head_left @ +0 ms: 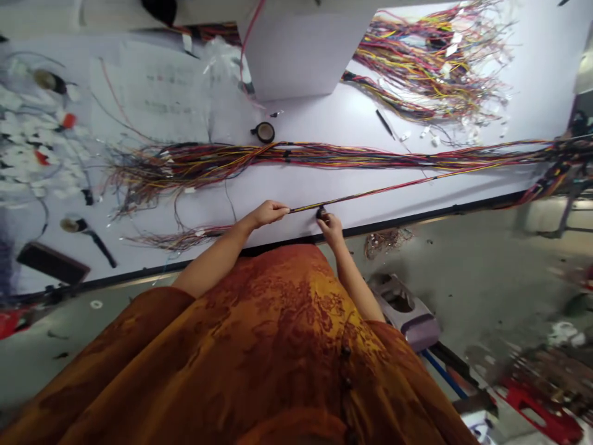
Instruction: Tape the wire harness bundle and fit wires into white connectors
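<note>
A thin bundle of wires [361,196], red, yellow and dark, runs slantwise over the white table from the right. My left hand [269,213] pinches this bundle near the table's front edge, and its loose ends [180,238] fan out on the left behind my forearm. Just below the wires, my right hand [330,227] grips a small roll of black tape [320,212]. Whether a strip of tape joins the roll to the wires is too small to tell. Behind both hands lies a thicker wire bundle [324,154], tied with black tape in places.
Another tape roll [265,132] and a black pen [384,123] lie farther back. More wire bundles [417,68] spread at the back right. White connectors [32,136] and a dark phone-like slab [53,262] are at the left. A grey-purple plastic stool [419,330] stands below right.
</note>
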Available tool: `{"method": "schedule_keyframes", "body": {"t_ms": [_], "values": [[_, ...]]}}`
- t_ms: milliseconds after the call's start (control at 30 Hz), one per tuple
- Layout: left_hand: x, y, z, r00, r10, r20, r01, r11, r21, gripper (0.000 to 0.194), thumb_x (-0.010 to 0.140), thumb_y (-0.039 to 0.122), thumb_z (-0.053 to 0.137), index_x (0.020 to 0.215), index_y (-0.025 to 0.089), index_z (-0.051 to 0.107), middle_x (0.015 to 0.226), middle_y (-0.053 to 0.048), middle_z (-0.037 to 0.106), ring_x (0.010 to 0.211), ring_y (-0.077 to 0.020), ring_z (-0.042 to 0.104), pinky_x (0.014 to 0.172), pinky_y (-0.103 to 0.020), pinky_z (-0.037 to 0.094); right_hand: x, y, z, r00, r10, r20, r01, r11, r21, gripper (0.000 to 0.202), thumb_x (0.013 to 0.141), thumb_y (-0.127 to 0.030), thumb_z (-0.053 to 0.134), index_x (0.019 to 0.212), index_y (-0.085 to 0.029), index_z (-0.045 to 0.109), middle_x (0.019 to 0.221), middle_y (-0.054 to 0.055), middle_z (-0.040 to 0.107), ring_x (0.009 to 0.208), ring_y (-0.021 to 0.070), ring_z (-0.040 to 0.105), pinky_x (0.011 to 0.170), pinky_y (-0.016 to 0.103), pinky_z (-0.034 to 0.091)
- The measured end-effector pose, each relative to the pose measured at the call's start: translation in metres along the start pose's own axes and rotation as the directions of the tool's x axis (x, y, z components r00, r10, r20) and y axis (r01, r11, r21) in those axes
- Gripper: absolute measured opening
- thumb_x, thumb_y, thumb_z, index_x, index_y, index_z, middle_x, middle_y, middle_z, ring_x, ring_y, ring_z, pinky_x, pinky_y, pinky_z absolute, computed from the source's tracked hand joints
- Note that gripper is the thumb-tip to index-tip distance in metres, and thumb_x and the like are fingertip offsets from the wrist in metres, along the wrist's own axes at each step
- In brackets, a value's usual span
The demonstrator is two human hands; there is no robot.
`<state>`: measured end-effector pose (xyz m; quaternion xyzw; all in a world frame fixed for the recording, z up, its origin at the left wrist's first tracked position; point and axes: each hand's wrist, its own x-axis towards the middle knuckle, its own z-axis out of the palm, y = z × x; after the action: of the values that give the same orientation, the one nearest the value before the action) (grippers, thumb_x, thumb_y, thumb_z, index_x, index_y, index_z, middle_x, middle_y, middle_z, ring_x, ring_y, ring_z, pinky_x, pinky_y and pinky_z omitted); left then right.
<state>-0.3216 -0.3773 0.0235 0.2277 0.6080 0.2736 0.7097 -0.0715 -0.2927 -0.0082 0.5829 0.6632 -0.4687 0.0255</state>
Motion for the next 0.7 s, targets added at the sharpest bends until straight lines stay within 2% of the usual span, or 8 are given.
{"method": "schedule_keyframes", "body": {"t_ms": [67,167,300,367,467,600,633,700], "values": [[-0.002,-0.001,0.003,1.0,-0.012,-0.001,0.012,0.998,-0.058,0.032,0.085,0.031,0.063,0.107,0.008,0.067,0.055,0.006,0.042,0.043,-0.0048,0.03,0.043,-0.02,0.019,-0.015,-0.014,0.027,0.993,-0.042,0.106,0.036,0.997,0.062,0.023,0.078,-0.039,0.058,0.089,-0.019,0.062,0.085,0.004,0.065,0.073,0.0162,0.058,0.072,0.03,0.051],[-0.005,-0.005,0.007,0.999,-0.047,0.004,0.048,0.989,-0.138,0.041,0.085,0.029,0.067,0.12,0.008,0.06,0.057,0.006,0.044,0.042,-0.0044,0.032,0.043,-0.02,0.019,-0.026,-0.028,0.042,0.97,-0.068,0.235,0.014,0.974,0.226,0.027,0.076,-0.043,0.059,0.089,-0.02,0.062,0.07,-0.002,0.058,0.061,0.0124,0.048,0.059,0.025,0.043],[-0.006,-0.013,0.01,0.998,-0.049,0.044,0.057,0.982,-0.181,0.037,0.085,0.03,0.068,0.114,0.008,0.062,0.055,0.006,0.043,0.041,-0.0044,0.029,0.043,-0.021,0.015,-0.041,-0.041,0.036,0.936,-0.068,0.345,-0.085,0.908,0.41,0.029,0.072,-0.046,0.062,0.087,-0.021,0.06,0.061,-0.006,0.048,0.054,0.0099,0.038,0.052,0.024,0.033],[-0.006,-0.015,0.01,0.996,-0.02,0.086,0.034,0.986,-0.163,0.03,0.086,0.031,0.066,0.106,0.009,0.066,0.055,0.006,0.041,0.042,-0.0048,0.028,0.043,-0.021,0.015,-0.052,-0.047,0.028,0.93,-0.088,0.357,-0.084,0.894,0.441,0.029,0.072,-0.046,0.064,0.086,-0.021,0.06,0.065,-0.004,0.051,0.057,0.0102,0.041,0.053,0.024,0.033],[-0.009,-0.015,0.013,0.996,0.047,0.079,-0.038,0.994,-0.104,0.027,0.085,0.033,0.064,0.097,0.009,0.069,0.057,0.005,0.041,0.044,-0.0052,0.03,0.043,-0.02,0.018,-0.063,-0.058,0.016,0.919,-0.153,0.364,-0.057,0.861,0.505,0.03,0.073,-0.045,0.067,0.089,-0.019,0.063,0.074,-0.002,0.058,0.063,0.0105,0.047,0.056,0.024,0.037],[-0.019,-0.01,0.018,0.988,0.151,0.037,-0.15,0.988,-0.023,0.026,0.087,0.032,0.062,0.095,0.008,0.07,0.059,0.004,0.042,0.048,-0.0051,0.031,0.045,-0.02,0.02,-0.039,-0.087,0.007,0.914,-0.185,0.361,-0.083,0.787,0.612,0.034,0.075,-0.043,0.07,0.098,-0.017,0.065,0.074,-0.001,0.059,0.054,0.0073,0.044,0.053,0.024,0.037],[-0.021,-0.008,0.018,0.987,0.161,0.022,-0.16,0.987,-0.014,0.026,0.088,0.031,0.061,0.096,0.008,0.07,0.06,0.004,0.042,0.049,-0.0052,0.031,0.046,-0.02,0.021,-0.028,-0.097,0.007,0.914,-0.178,0.365,-0.088,0.792,0.605,0.032,0.076,-0.041,0.069,0.096,-0.017,0.065,0.069,-0.002,0.058,0.052,0.0071,0.043,0.052,0.024,0.037],[-0.025,-0.004,0.019,0.989,0.147,-0.003,-0.147,0.989,-0.012,0.024,0.089,0.029,0.059,0.096,0.009,0.071,0.062,0.003,0.043,0.05,-0.0056,0.032,0.047,-0.021,0.022,-0.009,-0.113,0.008,0.923,-0.142,0.359,-0.059,0.867,0.494,0.026,0.079,-0.04,0.069,0.084,-0.016,0.063,0.06,-0.002,0.053,0.051,0.008,0.044,0.052,0.024,0.038]]}}
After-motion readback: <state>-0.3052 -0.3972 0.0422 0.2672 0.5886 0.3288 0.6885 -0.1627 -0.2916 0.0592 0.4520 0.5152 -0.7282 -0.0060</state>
